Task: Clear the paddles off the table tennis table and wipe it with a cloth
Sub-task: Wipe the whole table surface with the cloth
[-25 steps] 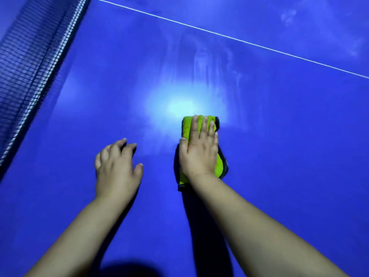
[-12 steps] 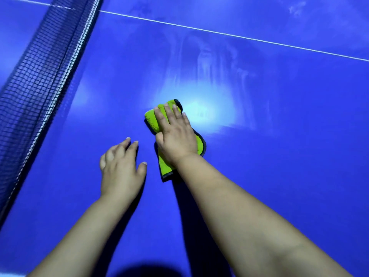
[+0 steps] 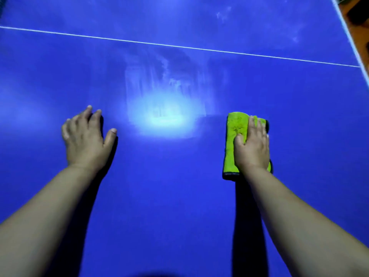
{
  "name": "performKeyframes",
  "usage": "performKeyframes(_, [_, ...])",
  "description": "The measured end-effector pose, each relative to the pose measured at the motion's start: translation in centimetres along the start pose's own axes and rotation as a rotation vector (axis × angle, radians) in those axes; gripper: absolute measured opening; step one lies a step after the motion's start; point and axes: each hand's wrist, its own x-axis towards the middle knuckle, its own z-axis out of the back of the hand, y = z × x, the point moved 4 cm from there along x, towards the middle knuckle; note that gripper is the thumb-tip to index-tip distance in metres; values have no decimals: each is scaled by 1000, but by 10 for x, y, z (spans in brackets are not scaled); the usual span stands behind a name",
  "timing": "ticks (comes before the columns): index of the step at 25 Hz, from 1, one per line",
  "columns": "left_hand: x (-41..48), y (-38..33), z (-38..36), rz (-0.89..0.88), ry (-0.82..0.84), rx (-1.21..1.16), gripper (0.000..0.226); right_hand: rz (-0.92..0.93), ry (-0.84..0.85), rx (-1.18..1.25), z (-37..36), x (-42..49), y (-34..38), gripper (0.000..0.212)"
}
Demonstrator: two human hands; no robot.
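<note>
My right hand point(image 3: 252, 145) lies flat on the cloth point(image 3: 235, 126), fingers straight and together, the palm pressing it to the bench point(image 3: 169, 196). That grip is open: it pins the cloth, it does not clutch it. The cloth is a folded green pad with a dark hem, lying on my side of the line point(image 3: 179, 47), well short of it, long side pointing toward it.

My left hand point(image 3: 85, 140) rests on the bare surface, also on my side of the line, fingers spread and holding nothing; I judge it is bracing me.

No paddles show, so I take the clearing as done and the wiping as under way. Pale streaks point(image 3: 169, 80) sit just short of the line, between my hands and farther out.

The cloth looks soft, light and limp. It should slide easily on this smooth top, and a fold could roll or bunch if I push from one end. I would keep the palm over its middle with fingers reaching to the front edge, so that the whole pad stays flat.
</note>
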Motion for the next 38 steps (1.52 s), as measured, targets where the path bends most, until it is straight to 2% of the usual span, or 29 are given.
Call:
performKeyframes(3, [27,18,-2,78,-33,-12,61,-161,-36,-29,8,8,-22,62])
performKeyframes(7, [33,21,-12,39,-15,8,58,-259,-18,-81,-11,7,25,60])
performKeyframes(12, [39,29,-15,29,-16,-2,48,-26,11,-128,-58,-5,148,62])
performKeyframes(17, [43,35,-17,9,-6,32,48,233,82,-139,-92,-25,251,63])
performKeyframes(22, [46,39,-19,18,-14,15,45,538,239,-118,-113,-28,323,60])
performKeyframes(25, [47,38,-19,33,-18,7,44,620,263,-100,-111,-16,320,59])
performKeyframes(28, [47,39,-20,54,-25,20,44,616,238,-12,-108,-12,310,59])
performKeyframes(31, [47,39,-19,56,-39,47,45,486,154,46,-94,18,269,57])
performKeyframes(38, [47,33,-15,83,-52,38,44,144,-40,54,-32,99,109,53])
